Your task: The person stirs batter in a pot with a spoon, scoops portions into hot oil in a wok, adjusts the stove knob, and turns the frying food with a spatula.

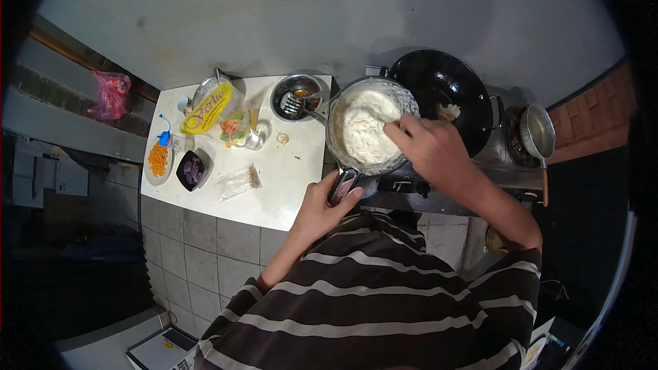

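Observation:
My left hand (319, 207) is wrapped around the black handle of a saucepan (344, 183), which is held up beside the stove. Thick, lumpy white batter (363, 130) fills much of the pan and coats its inner wall. Over the pan's right side reaches my right hand (436, 147), its fingers pinched together at the batter; what they hold, if anything, is hidden. Just beyond that hand, a black wok (426, 72) sits on the stove, with a small pale lump (449, 112) of food inside.
On the white table (288, 185) stand a metal bowl (275, 99) with a slotted spatula (293, 104), a yellow-labelled bag (209, 109), a bag of cut vegetables (236, 129), a plate of orange pieces (158, 162) and a black bowl (191, 170). A small metal pot (538, 131) is at the stove's right.

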Demonstrator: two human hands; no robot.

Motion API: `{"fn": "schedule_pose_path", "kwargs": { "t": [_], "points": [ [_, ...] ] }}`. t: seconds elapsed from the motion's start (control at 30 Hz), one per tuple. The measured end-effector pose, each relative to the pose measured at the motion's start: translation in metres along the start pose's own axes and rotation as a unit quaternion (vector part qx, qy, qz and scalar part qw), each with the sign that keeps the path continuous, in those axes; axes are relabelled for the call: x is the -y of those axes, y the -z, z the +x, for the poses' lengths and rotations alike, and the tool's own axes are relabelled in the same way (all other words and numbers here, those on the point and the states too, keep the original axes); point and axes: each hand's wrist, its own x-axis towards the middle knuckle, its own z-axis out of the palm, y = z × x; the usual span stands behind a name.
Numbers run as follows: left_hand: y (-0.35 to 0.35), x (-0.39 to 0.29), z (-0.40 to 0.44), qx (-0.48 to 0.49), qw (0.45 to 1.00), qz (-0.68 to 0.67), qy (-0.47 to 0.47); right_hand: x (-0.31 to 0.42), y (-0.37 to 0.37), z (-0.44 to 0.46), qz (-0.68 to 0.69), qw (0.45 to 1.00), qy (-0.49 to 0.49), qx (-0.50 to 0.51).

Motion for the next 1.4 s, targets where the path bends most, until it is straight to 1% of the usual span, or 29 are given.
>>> {"fn": "schedule_pose_path", "kwargs": {
  "t": [0.07,0.1,0.23,0.3,0.43,0.53,0.6,0.67,0.73,0.8,0.83,0.9,0.93,1.0,1.03,1.1,1.13,1.17,1.2,1.27,1.3,1.33,1.4],
  "points": [
    [-0.003,-0.001,0.001,-0.013,1.0,0.025,0.001,0.005,0.01,-0.003,0.044,0.998,0.04,0.031],
    [-0.005,-0.003,0.002,-0.022,0.999,0.048,0.0,0.004,0.018,-0.006,0.054,0.996,0.043,0.06],
    [-0.018,-0.009,0.01,-0.045,0.999,-0.002,-0.006,-0.013,0.036,-0.012,0.004,0.997,0.02,0.079],
    [-0.025,-0.008,0.016,-0.049,0.998,-0.024,-0.006,-0.032,0.031,-0.012,-0.041,0.998,-0.028,0.05],
    [-0.043,-0.017,0.024,-0.063,0.998,-0.019,-0.014,-0.061,0.007,-0.017,0.002,0.999,-0.041,0.011],
    [-0.057,-0.022,0.028,-0.071,0.997,-0.013,0.001,-0.069,-0.001,-0.024,-0.002,1.0,-0.003,0.005],
    [-0.067,-0.023,0.028,-0.057,0.998,-0.016,0.018,-0.069,0.009,-0.035,0.068,0.995,0.051,0.059],
    [-0.079,-0.022,0.03,-0.063,0.998,-0.021,0.013,-0.078,0.024,-0.041,0.085,0.992,0.056,0.075],
    [-0.093,-0.019,0.033,-0.065,0.997,-0.027,0.007,-0.093,0.03,-0.047,0.079,0.996,0.027,0.036],
    [-0.107,-0.016,0.039,-0.118,0.991,-0.037,-0.055,-0.109,0.029,-0.048,0.078,0.997,0.013,0.019],
    [-0.111,-0.019,0.04,-0.119,0.991,-0.037,-0.056,-0.116,0.026,-0.048,0.062,0.998,-0.006,0.021],
    [-0.117,-0.03,0.043,-0.108,0.992,-0.059,-0.011,-0.127,0.021,-0.05,0.034,0.998,-0.04,0.041],
    [-0.119,-0.032,0.045,-0.109,0.992,-0.059,-0.014,-0.13,0.02,-0.053,0.032,0.998,-0.039,0.039],
    [-0.121,-0.037,0.048,-0.064,0.997,-0.036,0.029,-0.133,0.019,-0.062,0.055,0.996,-0.005,0.077],
    [-0.125,-0.037,0.05,-0.061,0.997,-0.033,0.027,-0.132,0.021,-0.066,0.079,0.991,-0.001,0.109],
    [-0.133,-0.035,0.056,-0.077,0.995,-0.058,0.016,-0.136,0.031,-0.074,0.087,0.991,-0.011,0.105],
    [-0.136,-0.038,0.06,-0.07,0.996,-0.054,0.014,-0.14,0.037,-0.077,0.095,0.99,-0.015,0.103],
    [-0.139,-0.043,0.063,-0.067,0.995,-0.068,0.006,-0.145,0.042,-0.079,0.073,0.996,-0.011,0.041],
    [-0.139,-0.046,0.064,-0.063,0.995,-0.083,-0.001,-0.147,0.043,-0.079,0.072,0.996,-0.02,0.041],
    [-0.142,-0.055,0.067,-0.049,0.995,-0.087,0.009,-0.155,0.044,-0.083,0.014,0.997,-0.077,0.004],
    [-0.144,-0.057,0.069,-0.043,0.994,-0.096,0.02,-0.157,0.041,-0.086,-0.019,0.995,-0.097,0.007],
    [-0.145,-0.056,0.07,-0.037,0.995,-0.092,0.02,-0.156,0.036,-0.089,-0.019,0.994,-0.104,0.007],
    [-0.145,-0.052,0.071,-0.032,0.994,-0.102,0.02,-0.154,0.027,-0.094,-0.068,0.99,-0.121,0.004]
  ]
}}
